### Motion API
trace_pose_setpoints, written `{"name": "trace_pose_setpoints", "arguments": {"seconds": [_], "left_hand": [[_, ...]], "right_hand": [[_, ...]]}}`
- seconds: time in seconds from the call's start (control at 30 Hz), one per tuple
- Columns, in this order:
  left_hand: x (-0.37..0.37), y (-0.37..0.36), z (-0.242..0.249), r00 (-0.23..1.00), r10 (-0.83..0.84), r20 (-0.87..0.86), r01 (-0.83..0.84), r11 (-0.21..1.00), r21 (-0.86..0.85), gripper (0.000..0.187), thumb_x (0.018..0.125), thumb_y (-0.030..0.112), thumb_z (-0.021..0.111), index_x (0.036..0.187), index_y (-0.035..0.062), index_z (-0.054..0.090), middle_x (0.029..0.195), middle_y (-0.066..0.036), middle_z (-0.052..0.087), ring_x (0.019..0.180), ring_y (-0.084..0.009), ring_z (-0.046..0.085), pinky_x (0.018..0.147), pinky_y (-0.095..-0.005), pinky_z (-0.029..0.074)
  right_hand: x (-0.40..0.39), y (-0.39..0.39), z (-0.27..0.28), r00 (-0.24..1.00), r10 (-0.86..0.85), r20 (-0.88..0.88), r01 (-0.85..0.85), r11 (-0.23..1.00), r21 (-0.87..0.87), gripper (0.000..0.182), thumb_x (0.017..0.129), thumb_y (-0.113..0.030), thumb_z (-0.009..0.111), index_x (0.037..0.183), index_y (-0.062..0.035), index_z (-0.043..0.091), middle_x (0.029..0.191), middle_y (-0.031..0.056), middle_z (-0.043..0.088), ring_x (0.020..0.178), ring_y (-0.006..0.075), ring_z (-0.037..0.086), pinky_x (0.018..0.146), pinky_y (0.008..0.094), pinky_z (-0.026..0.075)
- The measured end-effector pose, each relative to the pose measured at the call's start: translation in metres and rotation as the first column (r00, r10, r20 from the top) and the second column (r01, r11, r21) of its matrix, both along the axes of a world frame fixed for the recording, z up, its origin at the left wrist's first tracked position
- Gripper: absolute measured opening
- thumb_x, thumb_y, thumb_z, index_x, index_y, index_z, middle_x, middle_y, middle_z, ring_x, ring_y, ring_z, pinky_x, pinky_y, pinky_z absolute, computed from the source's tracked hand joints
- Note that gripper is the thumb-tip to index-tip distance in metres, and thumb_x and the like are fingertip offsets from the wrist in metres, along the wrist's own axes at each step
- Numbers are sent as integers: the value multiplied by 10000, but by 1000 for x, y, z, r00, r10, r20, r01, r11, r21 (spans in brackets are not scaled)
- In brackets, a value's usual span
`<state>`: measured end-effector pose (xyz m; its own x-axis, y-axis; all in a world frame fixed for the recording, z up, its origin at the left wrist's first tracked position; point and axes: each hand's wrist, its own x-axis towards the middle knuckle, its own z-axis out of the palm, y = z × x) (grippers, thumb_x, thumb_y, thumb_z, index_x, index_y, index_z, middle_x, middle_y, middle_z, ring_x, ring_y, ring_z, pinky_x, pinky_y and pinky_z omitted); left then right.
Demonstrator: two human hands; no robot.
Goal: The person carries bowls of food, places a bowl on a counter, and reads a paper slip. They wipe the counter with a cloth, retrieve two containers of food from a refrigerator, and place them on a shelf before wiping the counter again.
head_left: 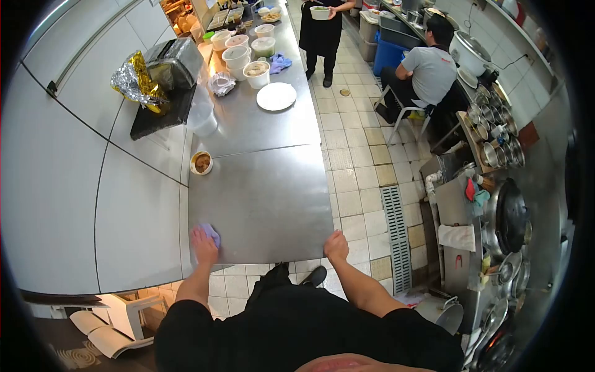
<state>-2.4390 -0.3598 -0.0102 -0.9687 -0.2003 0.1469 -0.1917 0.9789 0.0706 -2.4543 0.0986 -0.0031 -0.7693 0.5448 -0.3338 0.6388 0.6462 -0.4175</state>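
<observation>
My left hand [204, 246] presses a purple cloth [211, 235] onto the near left corner of the steel table [266, 198]. My right hand [336, 245] is closed at the table's near right corner, its fingers curled against the edge; nothing else shows in it. Farther up the left edge sits a small bowl of brown food [201, 163]. A white plate [276, 97] lies beyond it, beside a tub of food [256, 72], other plastic tubs and a second purple cloth [280, 62].
A black shelf [164, 115] with a foil-wrapped item [139, 80] juts out at left. Ahead, one person [322, 37] stands holding a bowl; another person [427, 68] sits on a stool. Pans and a sink line the right side, beside a floor drain [396, 239].
</observation>
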Motion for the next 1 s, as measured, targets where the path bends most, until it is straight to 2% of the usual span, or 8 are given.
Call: {"name": "trace_pose_setpoints", "arguments": {"seconds": [0.1, 0.17, 0.23, 0.3, 0.5, 0.8, 0.9, 1.0], "left_hand": [[23, 54, 8, 958, -281, -56, 286, 946, 153, 560, 879, 278, 440, 1368, 27, 332, 1425, -217, 282, 1342, -366, 224, 1101, -492, 151], [23, 117, 25, 898, -428, 103, 404, 895, 189, 567, 858, 285, 488, 1347, 24, 366, 1409, -210, 314, 1325, -374, 261, 1088, -498, 184], [9, 171, 35, 769, -633, 90, 575, 747, 334, 563, 854, 315, 511, 1335, 46, 396, 1406, -195, 331, 1310, -376, 292, 1073, -500, 219], [-13, 213, 47, 688, -723, 67, 681, 675, 283, 558, 850, 351, 528, 1327, 81, 422, 1407, -177, 341, 1304, -372, 305, 1065, -490, 244], [-137, 232, 38, 635, -772, 18, 733, 610, 299, 557, 838, 387, 545, 1309, 105, 451, 1409, -175, 338, 1298, -380, 311, 1063, -477, 255], [-331, 270, 29, 775, -624, -100, 632, 760, 152, 535, 894, 384, 452, 1358, 126, 391, 1486, -143, 202, 1364, -361, 172, 1100, -463, 174], [-357, 305, 28, 737, -673, -67, 675, 728, 120, 539, 908, 387, 419, 1389, 153, 346, 1499, -125, 167, 1374, -360, 131, 1111, -462, 137], [-362, 335, 23, 621, -783, -28, 773, 606, 188, 474, 910, 371, 413, 1326, 145, 424, 1469, -100, 251, 1373, -344, 151, 1114, -470, 139]], "right_hand": [[-2, -4, 0, 996, -27, -86, 26, 1000, -6, 412, 926, -304, 281, 933, -36, 595, 924, 213, 627, 868, 397, 593, 771, 485, 450], [0, -5, 1, 991, -31, -131, 30, 1000, -10, 399, 924, -306, 295, 917, -37, 589, 917, 208, 626, 853, 398, 590, 762, 489, 446], [-1, -4, 0, 988, -20, -155, 18, 1000, -18, 389, 923, -314, 312, 902, -33, 581, 906, 205, 623, 842, 398, 586, 757, 492, 440], [-3, -5, 11, 993, -34, -110, 27, 998, -59, 386, 921, -329, 319, 888, -34, 566, 900, 224, 610, 857, 415, 570, 758, 488, 433], [-5, -4, 4, 997, -23, -77, 18, 998, -61, 361, 918, -333, 345, 890, -46, 561, 904, 204, 609, 865, 398, 569, 758, 477, 433], [-12, -5, -1, 997, -4, -78, 1, 999, -36, 344, 922, -315, 332, 899, -61, 563, 885, 185, 604, 850, 396, 567, 746, 484, 434], [-11, -6, 3, 998, 2, -65, -5, 999, -49, 338, 925, -318, 334, 913, -67, 559, 906, 178, 603, 856, 385, 570, 753, 481, 436], [-13, -4, 5, 1000, -6, -27, 4, 998, -67, 342, 924, -328, 339, 954, -71, 563, 937, 176, 604, 875, 382, 571, 768, 473, 440]]}}
